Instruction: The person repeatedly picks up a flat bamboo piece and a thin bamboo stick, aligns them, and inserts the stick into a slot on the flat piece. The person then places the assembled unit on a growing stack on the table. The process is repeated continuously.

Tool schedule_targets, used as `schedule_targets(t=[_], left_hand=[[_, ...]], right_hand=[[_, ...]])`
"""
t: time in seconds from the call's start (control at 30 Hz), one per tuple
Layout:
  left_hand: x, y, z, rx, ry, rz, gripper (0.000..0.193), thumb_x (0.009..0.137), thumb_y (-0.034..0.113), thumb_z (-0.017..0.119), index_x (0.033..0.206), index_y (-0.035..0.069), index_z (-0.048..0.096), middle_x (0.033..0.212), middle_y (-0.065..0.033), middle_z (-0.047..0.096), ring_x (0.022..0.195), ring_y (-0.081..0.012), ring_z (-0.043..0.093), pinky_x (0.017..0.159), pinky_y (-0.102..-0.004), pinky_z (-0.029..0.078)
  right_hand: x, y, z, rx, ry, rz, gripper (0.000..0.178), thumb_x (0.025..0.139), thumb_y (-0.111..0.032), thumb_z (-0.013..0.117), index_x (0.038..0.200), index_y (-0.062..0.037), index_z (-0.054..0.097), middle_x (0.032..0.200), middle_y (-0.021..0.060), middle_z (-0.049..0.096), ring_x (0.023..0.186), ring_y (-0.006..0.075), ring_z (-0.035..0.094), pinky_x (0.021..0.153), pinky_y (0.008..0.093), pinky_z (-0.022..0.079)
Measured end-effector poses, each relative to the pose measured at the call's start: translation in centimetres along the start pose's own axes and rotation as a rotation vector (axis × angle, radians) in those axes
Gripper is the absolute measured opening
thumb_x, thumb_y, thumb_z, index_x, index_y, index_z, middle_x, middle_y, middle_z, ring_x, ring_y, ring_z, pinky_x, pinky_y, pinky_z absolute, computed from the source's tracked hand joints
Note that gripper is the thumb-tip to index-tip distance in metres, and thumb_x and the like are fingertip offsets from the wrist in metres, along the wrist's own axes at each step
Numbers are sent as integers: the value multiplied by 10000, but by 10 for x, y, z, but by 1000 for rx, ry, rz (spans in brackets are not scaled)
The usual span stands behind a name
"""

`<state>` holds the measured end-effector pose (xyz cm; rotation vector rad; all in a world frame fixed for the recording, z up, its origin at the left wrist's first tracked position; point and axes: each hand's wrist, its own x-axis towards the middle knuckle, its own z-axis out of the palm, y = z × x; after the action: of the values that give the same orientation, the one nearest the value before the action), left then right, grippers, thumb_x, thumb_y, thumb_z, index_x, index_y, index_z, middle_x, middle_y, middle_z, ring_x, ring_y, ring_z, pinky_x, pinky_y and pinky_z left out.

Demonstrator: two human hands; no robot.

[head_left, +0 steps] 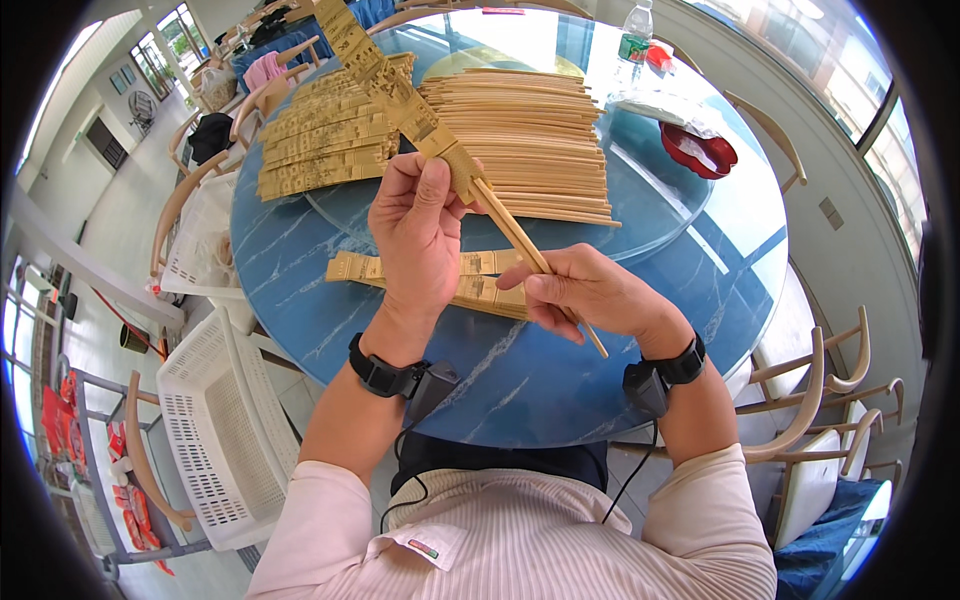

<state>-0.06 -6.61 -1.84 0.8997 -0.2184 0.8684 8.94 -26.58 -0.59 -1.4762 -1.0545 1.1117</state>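
Note:
A long gold paper chopstick sleeve point(405, 105) with dark printing slants up and away, its lower end pinched in my left hand point(420, 225). Wooden chopsticks point(518, 238) run from that lower end down to my right hand point(590, 290), whose fingers are closed around them. The chopsticks' upper ends are hidden at the sleeve; their lower ends stick out past my right hand. Beneath my hands, several more gold sleeves point(357, 267) lie on the blue marbled table point(480, 375).
Beyond my hands, a pile of gold sleeves point(330, 130) lies left of a wide stack of chopsticks point(540, 150). A red dish point(697, 150) and a plastic bottle point(636, 32) stand at the right and far right. White crates point(225, 420) are on the left; wooden chairs point(800, 400) surround the table.

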Motion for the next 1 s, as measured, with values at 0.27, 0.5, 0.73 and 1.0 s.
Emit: schedule_targets(t=[0.27,0.5,0.73,1.0], left_hand=[[-1,1,-4,-94,-128,-87,114,1122,183,593,1122,75,633,1085,-109,746,935,-180,713,820,-333,598],[-2,-1,-7,-137,-155,-111,82,1112,151,605,1141,91,653,1085,-73,750,972,-184,733,848,-343,609],[-4,4,1,-65,-115,-138,86,1086,137,655,1028,73,646,960,-50,735,843,-139,706,771,-310,600],[-4,1,4,-3,-103,-146,147,1060,129,701,954,53,632,905,-50,728,759,-110,677,685,-291,579]], right_hand=[[-2,3,1,259,-256,68,671,1154,-457,459,1454,139,521,898,120,727,680,165,726,612,300,621],[-2,5,1,291,-351,123,735,1149,-500,428,1465,162,488,1078,231,765,868,282,795,760,390,669],[-2,1,-1,217,-399,105,652,1158,-430,449,1176,164,718,1134,266,773,943,320,803,863,388,658],[-2,0,-3,189,-413,99,629,1150,-417,480,1068,135,768,1065,248,788,937,307,805,871,383,657]])
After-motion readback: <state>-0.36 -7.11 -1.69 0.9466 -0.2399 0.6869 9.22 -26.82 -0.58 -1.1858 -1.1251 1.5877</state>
